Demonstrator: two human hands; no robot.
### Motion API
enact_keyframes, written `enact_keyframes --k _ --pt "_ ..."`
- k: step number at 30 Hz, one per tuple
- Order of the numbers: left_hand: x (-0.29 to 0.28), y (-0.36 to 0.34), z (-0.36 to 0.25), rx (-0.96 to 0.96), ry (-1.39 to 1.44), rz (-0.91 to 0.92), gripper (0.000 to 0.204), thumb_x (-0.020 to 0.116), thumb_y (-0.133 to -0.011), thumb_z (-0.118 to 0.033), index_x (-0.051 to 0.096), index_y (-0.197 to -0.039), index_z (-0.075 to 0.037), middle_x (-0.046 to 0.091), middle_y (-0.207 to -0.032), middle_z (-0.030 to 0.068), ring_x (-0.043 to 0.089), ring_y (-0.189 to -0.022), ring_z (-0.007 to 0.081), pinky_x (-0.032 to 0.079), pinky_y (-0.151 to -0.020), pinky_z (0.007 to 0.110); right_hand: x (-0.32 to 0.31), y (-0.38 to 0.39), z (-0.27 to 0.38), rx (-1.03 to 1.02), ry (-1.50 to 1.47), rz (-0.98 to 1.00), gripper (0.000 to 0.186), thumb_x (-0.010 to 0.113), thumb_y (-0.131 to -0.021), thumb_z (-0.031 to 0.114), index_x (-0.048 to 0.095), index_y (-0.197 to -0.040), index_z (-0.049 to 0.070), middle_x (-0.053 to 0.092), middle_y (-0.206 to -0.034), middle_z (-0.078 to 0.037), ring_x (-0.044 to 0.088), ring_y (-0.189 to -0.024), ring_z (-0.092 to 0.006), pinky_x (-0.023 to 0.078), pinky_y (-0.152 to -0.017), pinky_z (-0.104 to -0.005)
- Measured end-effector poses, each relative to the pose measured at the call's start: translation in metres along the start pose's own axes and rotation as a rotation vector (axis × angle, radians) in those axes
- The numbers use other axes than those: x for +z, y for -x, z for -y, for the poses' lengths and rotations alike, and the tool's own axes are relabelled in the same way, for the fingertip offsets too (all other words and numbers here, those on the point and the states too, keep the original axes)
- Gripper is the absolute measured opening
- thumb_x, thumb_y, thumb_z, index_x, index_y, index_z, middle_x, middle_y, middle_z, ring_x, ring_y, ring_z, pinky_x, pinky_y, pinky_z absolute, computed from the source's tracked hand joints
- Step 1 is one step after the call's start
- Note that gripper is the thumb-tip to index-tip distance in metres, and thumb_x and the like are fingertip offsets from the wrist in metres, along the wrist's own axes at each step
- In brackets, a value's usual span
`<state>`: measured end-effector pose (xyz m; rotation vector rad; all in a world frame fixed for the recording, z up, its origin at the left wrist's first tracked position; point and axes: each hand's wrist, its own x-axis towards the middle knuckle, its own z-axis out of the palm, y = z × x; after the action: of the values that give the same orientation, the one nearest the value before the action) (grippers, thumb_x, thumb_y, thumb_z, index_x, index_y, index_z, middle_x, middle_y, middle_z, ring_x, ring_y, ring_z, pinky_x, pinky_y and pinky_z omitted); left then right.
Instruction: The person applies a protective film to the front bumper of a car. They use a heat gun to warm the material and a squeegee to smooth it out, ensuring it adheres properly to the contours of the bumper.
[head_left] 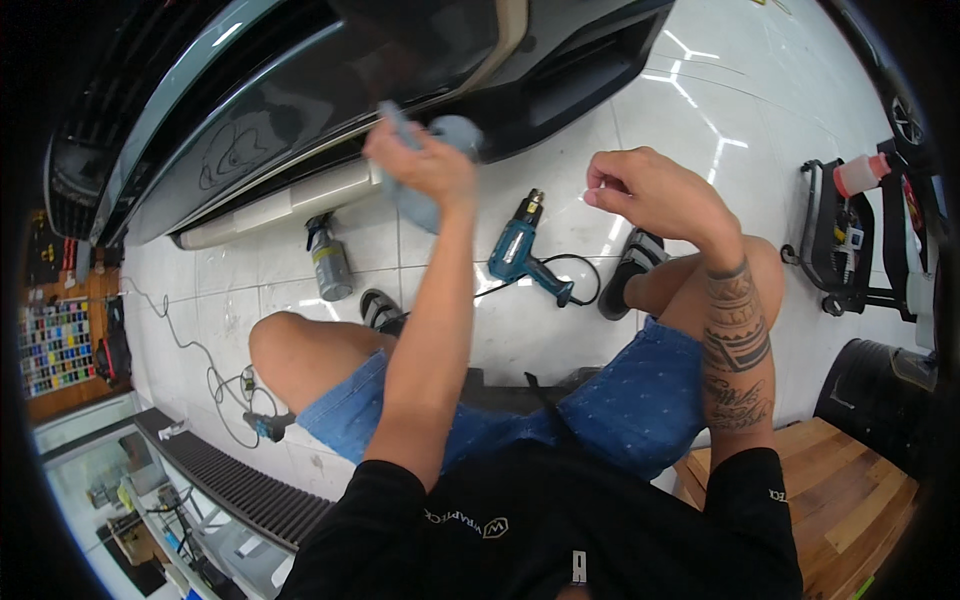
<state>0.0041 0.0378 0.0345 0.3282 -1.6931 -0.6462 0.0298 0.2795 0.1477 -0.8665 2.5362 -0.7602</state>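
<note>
My left hand (430,165) is closed round a grey cloth (412,207), which bunches out above and hangs below the fingers. Hand and cloth are slightly blurred, close to the lower edge of a dark glossy car body (330,85); whether the cloth touches it I cannot tell. My right hand (660,190) is raised over the floor to the right, fingers curled and thumb pressed toward the fingertips; anything pinched there is too small to make out. Below and between the hands, a teal heat gun (515,250) lies on the tiles with its black cord looping beside it.
A spray bottle (328,262) lies on the white tiled floor (690,120) below the car's light sill strip (285,208). To the right stand a black wheeled cart (845,240) with a pink-red bottle (860,175) and a wooden stool top (830,500). A cable (190,345) winds across the left floor.
</note>
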Motion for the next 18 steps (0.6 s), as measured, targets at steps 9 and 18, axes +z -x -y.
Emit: enact_keyframes --k 9,18 --pt "-0.032 0.006 -0.117 -0.838 0.970 0.541 0.026 0.056 -0.092 -0.016 0.054 -0.114 -0.001 0.060 -0.106 0.0119 0.060 -0.095 0.0239 0.048 -0.085 0.035 -0.010 0.022 -0.040 0.107 0.022 -0.059 0.031 0.060 -0.086 0.027 0.064 -0.099 0.000 0.067 -0.083 -0.016 0.063 -0.077 -0.0286 0.050 -0.072 -0.0369" --pt "-0.094 -0.027 -0.083 -1.047 0.783 0.758 0.034 0.058 -0.093 -0.028 0.052 -0.112 -0.001 0.061 -0.102 0.0084 0.059 -0.094 0.0152 0.048 -0.082 0.031 0.063 -0.008 0.004 0.046 -0.844 0.185 0.036 0.059 -0.092 0.038 0.063 -0.106 0.004 0.062 -0.091 -0.003 0.056 -0.086 -0.0105 0.047 -0.078 -0.0267"
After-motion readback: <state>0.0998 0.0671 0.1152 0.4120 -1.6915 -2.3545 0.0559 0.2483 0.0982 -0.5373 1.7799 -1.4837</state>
